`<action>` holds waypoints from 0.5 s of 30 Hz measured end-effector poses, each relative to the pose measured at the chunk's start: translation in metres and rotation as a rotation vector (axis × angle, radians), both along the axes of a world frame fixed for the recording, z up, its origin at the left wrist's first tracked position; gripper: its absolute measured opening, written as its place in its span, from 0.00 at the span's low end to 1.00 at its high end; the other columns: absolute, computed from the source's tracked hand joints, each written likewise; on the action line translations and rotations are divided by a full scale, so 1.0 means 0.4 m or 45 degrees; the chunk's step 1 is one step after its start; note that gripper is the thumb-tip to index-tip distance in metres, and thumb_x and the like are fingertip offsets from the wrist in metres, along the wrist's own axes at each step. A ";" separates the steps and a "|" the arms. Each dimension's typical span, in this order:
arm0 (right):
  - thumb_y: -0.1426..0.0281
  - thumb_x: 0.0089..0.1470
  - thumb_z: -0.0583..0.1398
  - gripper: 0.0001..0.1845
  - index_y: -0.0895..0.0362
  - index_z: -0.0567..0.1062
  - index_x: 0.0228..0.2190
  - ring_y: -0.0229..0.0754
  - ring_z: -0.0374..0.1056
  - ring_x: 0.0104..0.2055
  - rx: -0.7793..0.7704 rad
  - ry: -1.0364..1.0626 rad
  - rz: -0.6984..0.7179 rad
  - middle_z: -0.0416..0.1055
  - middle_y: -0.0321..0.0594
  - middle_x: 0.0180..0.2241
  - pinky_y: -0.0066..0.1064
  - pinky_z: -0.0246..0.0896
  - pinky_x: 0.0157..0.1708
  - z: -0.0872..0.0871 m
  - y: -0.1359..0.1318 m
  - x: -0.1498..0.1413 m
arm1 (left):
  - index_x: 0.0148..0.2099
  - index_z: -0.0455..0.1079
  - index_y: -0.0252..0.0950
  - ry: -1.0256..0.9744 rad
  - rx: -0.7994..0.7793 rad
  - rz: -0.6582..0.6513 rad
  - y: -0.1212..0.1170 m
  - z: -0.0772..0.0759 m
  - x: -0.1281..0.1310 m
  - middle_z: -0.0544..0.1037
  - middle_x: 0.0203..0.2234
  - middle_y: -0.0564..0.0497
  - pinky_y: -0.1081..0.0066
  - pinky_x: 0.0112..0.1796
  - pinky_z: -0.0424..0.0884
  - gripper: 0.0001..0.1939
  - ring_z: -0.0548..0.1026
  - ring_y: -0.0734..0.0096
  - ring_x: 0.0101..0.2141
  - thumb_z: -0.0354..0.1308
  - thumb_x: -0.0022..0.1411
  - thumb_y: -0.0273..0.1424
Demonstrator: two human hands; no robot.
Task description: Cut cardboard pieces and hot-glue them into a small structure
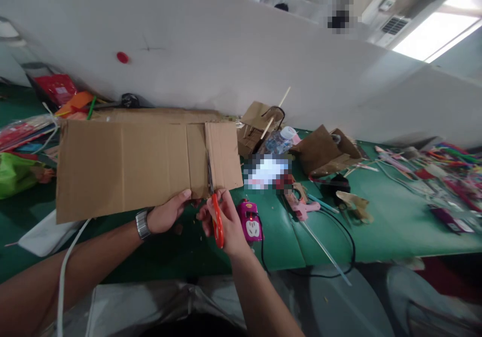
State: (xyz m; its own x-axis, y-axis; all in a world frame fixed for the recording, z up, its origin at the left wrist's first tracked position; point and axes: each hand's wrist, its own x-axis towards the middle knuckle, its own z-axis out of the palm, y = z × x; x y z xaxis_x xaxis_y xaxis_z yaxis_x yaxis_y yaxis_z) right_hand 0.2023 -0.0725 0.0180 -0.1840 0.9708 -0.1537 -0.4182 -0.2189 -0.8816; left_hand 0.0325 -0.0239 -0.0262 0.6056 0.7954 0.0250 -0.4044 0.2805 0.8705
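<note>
Fingers, left then right: left hand [165,217] pinches the lower edge of the cardboard sheet [154,161], thumb in front, other fingers mostly hidden; right hand [228,224] is curled round the orange handles of the scissors [217,221].
Cardboard sheet: left of centre in the frame, held up over the green table [278,231]; its left and middle panels look creased only, not cut.
Scissors: at frame centre, blades pointing up the sheet along the inner edge of its right-hand panel [226,156]; cutting seems under way there.
Right-hand panel: not clearly free; whether it is joined at the top cannot be told.
Pink glue gun [301,208]: right of centre, lying on the table.
</note>
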 end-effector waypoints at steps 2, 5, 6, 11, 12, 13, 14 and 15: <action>0.50 0.59 0.69 0.27 0.49 0.58 0.36 0.30 0.64 0.14 0.000 -0.005 0.033 0.74 0.26 0.25 0.18 0.57 0.12 0.000 0.001 0.003 | 0.52 0.80 0.33 0.037 0.035 -0.014 0.001 0.003 0.001 0.85 0.43 0.40 0.55 0.53 0.74 0.29 0.81 0.51 0.47 0.52 0.73 0.53; 0.49 0.61 0.66 0.26 0.49 0.57 0.36 0.31 0.64 0.13 0.008 -0.039 0.070 0.74 0.25 0.24 0.18 0.55 0.11 0.002 -0.001 0.004 | 0.49 0.81 0.34 0.071 0.034 -0.025 0.003 0.010 0.001 0.85 0.40 0.41 0.55 0.51 0.75 0.30 0.81 0.50 0.47 0.52 0.72 0.55; 0.48 0.61 0.66 0.26 0.49 0.57 0.36 0.31 0.65 0.14 0.008 -0.057 0.080 0.74 0.25 0.24 0.18 0.54 0.11 0.003 -0.002 0.004 | 0.48 0.81 0.33 0.075 0.030 -0.023 0.003 0.011 0.001 0.85 0.40 0.41 0.55 0.51 0.75 0.31 0.81 0.49 0.47 0.53 0.71 0.56; 0.47 0.62 0.64 0.25 0.49 0.58 0.36 0.31 0.64 0.12 -0.009 -0.136 0.113 0.73 0.23 0.23 0.18 0.54 0.10 0.010 -0.007 0.000 | 0.44 0.82 0.34 0.081 0.030 0.051 0.003 0.007 -0.001 0.85 0.39 0.41 0.55 0.52 0.74 0.28 0.80 0.49 0.48 0.54 0.72 0.54; 0.46 0.62 0.64 0.25 0.49 0.58 0.36 0.31 0.63 0.12 -0.012 -0.153 0.115 0.72 0.23 0.22 0.17 0.53 0.10 0.011 -0.008 0.000 | 0.44 0.82 0.34 0.081 0.032 0.060 0.003 0.005 -0.002 0.85 0.39 0.41 0.55 0.52 0.74 0.28 0.80 0.49 0.48 0.54 0.72 0.53; 0.46 0.62 0.63 0.25 0.49 0.58 0.36 0.31 0.63 0.12 -0.014 -0.168 0.118 0.71 0.22 0.22 0.17 0.53 0.09 0.013 -0.008 0.000 | 0.43 0.82 0.34 0.082 0.032 0.064 0.003 0.003 -0.002 0.85 0.38 0.42 0.55 0.52 0.74 0.28 0.80 0.49 0.48 0.54 0.72 0.53; 0.46 0.62 0.63 0.25 0.49 0.58 0.37 0.31 0.62 0.11 -0.016 -0.182 0.123 0.71 0.22 0.21 0.17 0.53 0.09 0.014 -0.009 0.000 | 0.43 0.82 0.34 0.083 0.029 0.068 0.004 0.002 -0.003 0.85 0.37 0.42 0.54 0.52 0.74 0.28 0.80 0.49 0.47 0.54 0.72 0.53; 0.46 0.62 0.63 0.25 0.49 0.58 0.37 0.31 0.62 0.11 -0.018 -0.192 0.132 0.71 0.22 0.21 0.17 0.53 0.09 0.015 -0.009 0.000 | 0.43 0.82 0.34 0.087 0.023 0.072 0.004 0.000 -0.003 0.85 0.37 0.42 0.54 0.52 0.74 0.28 0.81 0.49 0.47 0.54 0.71 0.53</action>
State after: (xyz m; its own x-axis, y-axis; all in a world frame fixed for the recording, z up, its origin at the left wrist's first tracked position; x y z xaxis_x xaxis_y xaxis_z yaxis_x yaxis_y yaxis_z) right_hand 0.2023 -0.0761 0.0242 -0.2565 0.9455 -0.2007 -0.2559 -0.2667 -0.9292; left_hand 0.0312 -0.0223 -0.0261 0.5606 0.8281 -0.0003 -0.3583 0.2428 0.9015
